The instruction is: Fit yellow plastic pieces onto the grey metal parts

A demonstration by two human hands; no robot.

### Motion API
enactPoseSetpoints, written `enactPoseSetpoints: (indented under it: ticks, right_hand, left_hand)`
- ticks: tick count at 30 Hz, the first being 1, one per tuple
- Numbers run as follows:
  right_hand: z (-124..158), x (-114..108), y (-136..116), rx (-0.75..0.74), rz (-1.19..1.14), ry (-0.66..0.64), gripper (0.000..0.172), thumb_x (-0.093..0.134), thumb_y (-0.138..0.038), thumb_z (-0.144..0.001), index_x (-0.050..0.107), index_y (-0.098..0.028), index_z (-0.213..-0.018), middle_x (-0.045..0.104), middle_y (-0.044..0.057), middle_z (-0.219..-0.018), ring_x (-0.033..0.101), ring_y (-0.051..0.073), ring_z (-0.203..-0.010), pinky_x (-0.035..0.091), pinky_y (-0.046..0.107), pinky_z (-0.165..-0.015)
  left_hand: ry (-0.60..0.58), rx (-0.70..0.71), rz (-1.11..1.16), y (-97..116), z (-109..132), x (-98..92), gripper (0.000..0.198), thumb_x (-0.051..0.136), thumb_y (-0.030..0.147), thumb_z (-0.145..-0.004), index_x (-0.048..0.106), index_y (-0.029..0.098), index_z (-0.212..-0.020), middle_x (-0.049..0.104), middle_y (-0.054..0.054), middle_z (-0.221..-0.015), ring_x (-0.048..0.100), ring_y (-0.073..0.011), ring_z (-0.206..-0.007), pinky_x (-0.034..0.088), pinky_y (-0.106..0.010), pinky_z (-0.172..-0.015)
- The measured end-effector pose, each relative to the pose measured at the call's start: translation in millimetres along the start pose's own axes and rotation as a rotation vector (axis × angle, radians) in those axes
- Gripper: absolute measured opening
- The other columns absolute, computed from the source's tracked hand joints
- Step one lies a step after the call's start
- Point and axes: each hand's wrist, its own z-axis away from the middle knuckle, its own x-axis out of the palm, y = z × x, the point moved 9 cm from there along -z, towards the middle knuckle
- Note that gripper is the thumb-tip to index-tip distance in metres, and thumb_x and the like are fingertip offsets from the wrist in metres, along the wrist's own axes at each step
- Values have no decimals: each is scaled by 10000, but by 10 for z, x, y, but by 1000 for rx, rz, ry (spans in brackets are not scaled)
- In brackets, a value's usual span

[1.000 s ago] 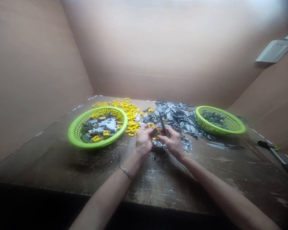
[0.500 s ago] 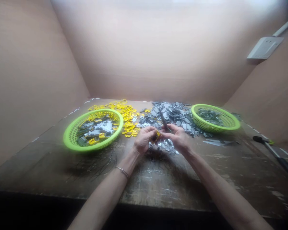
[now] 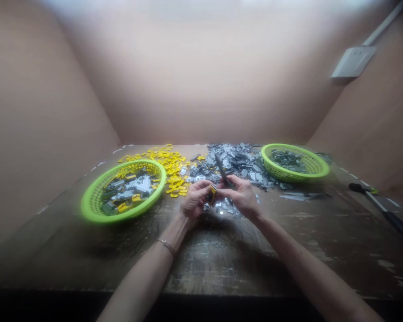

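My left hand [image 3: 196, 200] grips a small yellow plastic piece [image 3: 212, 195] at its fingertips. My right hand [image 3: 242, 197] holds a slim dark tool [image 3: 222, 171] whose tip points up and away from me, and its fingers sit right next to the yellow piece. Below my hands lies a scatter of grey metal-and-plastic bits [image 3: 223, 206], partly hidden by my palms. A larger grey heap [image 3: 237, 160] spreads just beyond them, and loose yellow pieces [image 3: 174, 183] lie to the left.
A lime-green plastic basket [image 3: 96, 205] of grey and yellow pieces stands at the left. Another [image 3: 275, 165] holding dark bits stands at the right. Thin black wires [image 3: 137, 237] trail on the worn wooden table [image 3: 204, 268]. A long-handled tool [image 3: 379, 203] lies at the right.
The head view has swung, shifting the whole scene left and lower. The yellow piece has turned from a flat loop to a narrow edge between my fingers, and my hands sit closer together.
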Motion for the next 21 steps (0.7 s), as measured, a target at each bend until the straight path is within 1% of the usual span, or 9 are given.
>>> enactPoseSetpoints:
  ticks: [3, 5, 7, 9, 13, 14, 16, 19, 21]
  right_hand:
    - [20, 1, -37, -29, 64, -1, 165, 539, -241, -645, 518, -154, -784, 567, -1, -665, 544, 115, -541, 454, 250, -514]
    - [35, 8, -64, -70, 123, 0, 165, 536, -234, -645, 525, -161, -793, 569, 7, -692, 546, 125, -578, 452, 253, -537]
    - [47, -2, -79, -114, 196, 27, 166, 537, -221, -640, 530, -168, -797, 567, 7, -704, 543, 131, -615, 447, 254, -575]
    - [49, -23, -55, -122, 251, 64, 157, 521, -214, -646, 526, -169, -796, 561, 4, -689, 535, 125, -600, 438, 245, -566]
    - [13, -59, -3, -91, 315, 80, 148, 483, -213, -653, 518, -159, -786, 551, -3, -658, 512, 110, -553, 410, 229, -525]
    - [-3, -65, -12, -90, 343, 65, 156, 484, -212, -647, 522, -156, -787, 551, -3, -663, 510, 113, -572, 405, 232, -540]
    - [-41, -51, -35, -77, 402, -19, 171, 484, -199, -638, 531, -149, -795, 554, 2, -692, 505, 118, -614, 394, 235, -566]
    - [-71, -35, -54, -38, 516, -195, 202, 475, -156, -621, 542, -150, -811, 552, 8, -752, 492, 124, -672, 378, 237, -593]
    - [-64, -60, -51, -26, 618, -279, 269, 478, -133, -603, 542, -162, -863, 549, 14, -817, 481, 139, -729, 368, 246, -623]
  left_hand:
    - [16, 43, -46, 31, -8, -6, 170, 588, 252, -612, 526, 129, -713, 546, -7, -600, 506, -88, -504, 370, -210, -468]
    - [43, 67, -97, 40, -3, -6, 179, 590, 267, -607, 526, 128, -700, 539, -2, -590, 485, -75, -472, 352, -200, -447]
    - [67, 93, -151, 46, 11, 6, 188, 590, 279, -606, 525, 123, -687, 530, 2, -574, 467, -63, -452, 338, -191, -436]
    - [77, 119, -186, 49, 31, 31, 199, 574, 296, -618, 522, 122, -700, 523, 3, -565, 465, -65, -448, 333, -188, -430]
    - [12, 107, -226, 15, 47, 114, 232, 582, 261, -605, 512, 127, -780, 545, -11, -612, 504, -91, -493, 354, -199, -449]
    - [2, 104, -237, 14, 43, 115, 235, 594, 238, -589, 513, 126, -779, 547, -9, -615, 501, -88, -489, 352, -197, -448]
    - [24, 118, -253, 39, 26, 67, 214, 602, 201, -564, 517, 125, -745, 540, 4, -589, 478, -72, -458, 338, -188, -435]
    - [107, 151, -263, 98, -7, -64, 169, 597, 172, -544, 521, 125, -688, 524, 23, -550, 453, -57, -438, 325, -180, -424]
    - [155, 166, -267, 124, -22, -136, 169, 594, 162, -535, 518, 130, -682, 528, 25, -556, 456, -58, -444, 327, -180, -423]
